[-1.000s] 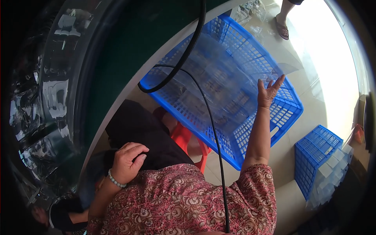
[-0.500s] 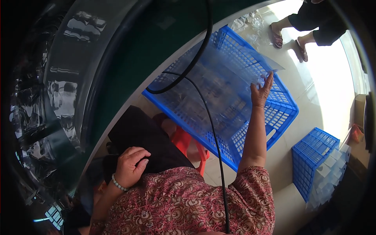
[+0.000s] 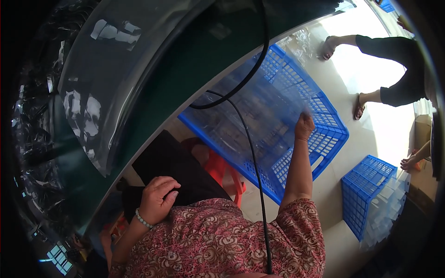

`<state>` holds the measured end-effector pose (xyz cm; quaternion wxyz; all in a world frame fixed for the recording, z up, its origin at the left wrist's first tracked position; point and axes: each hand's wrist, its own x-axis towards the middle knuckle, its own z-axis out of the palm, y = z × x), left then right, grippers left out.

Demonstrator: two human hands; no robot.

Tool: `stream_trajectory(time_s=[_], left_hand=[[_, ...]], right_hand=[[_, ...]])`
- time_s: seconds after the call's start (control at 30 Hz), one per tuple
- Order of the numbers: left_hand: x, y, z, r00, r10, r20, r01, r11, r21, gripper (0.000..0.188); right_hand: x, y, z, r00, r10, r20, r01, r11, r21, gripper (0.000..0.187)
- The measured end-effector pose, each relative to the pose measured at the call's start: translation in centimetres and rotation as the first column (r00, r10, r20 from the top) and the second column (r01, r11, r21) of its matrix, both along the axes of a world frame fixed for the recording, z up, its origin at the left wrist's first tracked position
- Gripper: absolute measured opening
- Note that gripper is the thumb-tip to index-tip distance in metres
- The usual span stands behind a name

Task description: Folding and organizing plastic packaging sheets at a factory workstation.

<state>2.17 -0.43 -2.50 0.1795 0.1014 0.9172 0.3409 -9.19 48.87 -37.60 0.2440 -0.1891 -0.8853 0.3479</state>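
My right hand point(image 3: 304, 127) reaches over the large blue plastic crate point(image 3: 334, 133), closed near the crate's right side. Its fingers seem to pinch the edge of a clear plastic sheet point(image 3: 273, 99), though the sheet is blurred and its outline is hard to make out. More clear plastic pieces lie flat beneath it inside the crate. On my lap, against my dark trousers, rests my left hand point(image 3: 159, 199) with nothing in it; its fingers are loosely bent and the thumb stands apart.
A green-topped table point(image 3: 171, 69) with a pale edge carries large clear plastic pieces point(image 3: 116, 69). A black cable point(image 3: 248, 134) hangs across the crate. Beneath sits a red stool point(image 3: 220, 169). Right stands a smaller blue crate point(image 3: 364, 192) beside stacked clear pieces point(image 3: 384, 213). Another person's legs point(image 3: 394, 58) are far right.
My right hand has come down and slightly nearer, from raised, spread fingers to closed. The lifted sheet corner is lower. The other person has stepped, and a hand now shows beside the smaller crate.
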Motion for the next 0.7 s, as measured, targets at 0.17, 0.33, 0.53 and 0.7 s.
stream_trajectory(time_s=[0.17,0.33,0.53,0.7], left_hand=[[0.4,-0.3,0.3,1.000,0.030,-0.002,-0.030,1.000,-0.009,0.019],[0.2,-0.6,0.0,1.000,0.029,0.009,-0.029,1.000,-0.004,0.019],[-0.2,-0.1,0.1,1.000,0.008,-0.003,-0.008,1.000,0.022,0.020],[1.2,-2.6,-1.2,0.996,0.074,-0.044,-0.072,0.996,0.044,0.020]], right_hand=[[-3.3,0.2,-1.1,0.926,0.061,0.373,-0.050,0.998,-0.038,0.022],[-6.4,0.7,-9.3,0.722,0.166,0.672,-0.100,0.986,-0.137,0.038],[-4.7,1.9,-7.1,0.746,-0.002,0.666,0.059,0.996,-0.063,0.069],[-7.4,-3.8,-0.7,0.926,-0.376,-0.036,0.207,0.585,-0.784,0.065]])
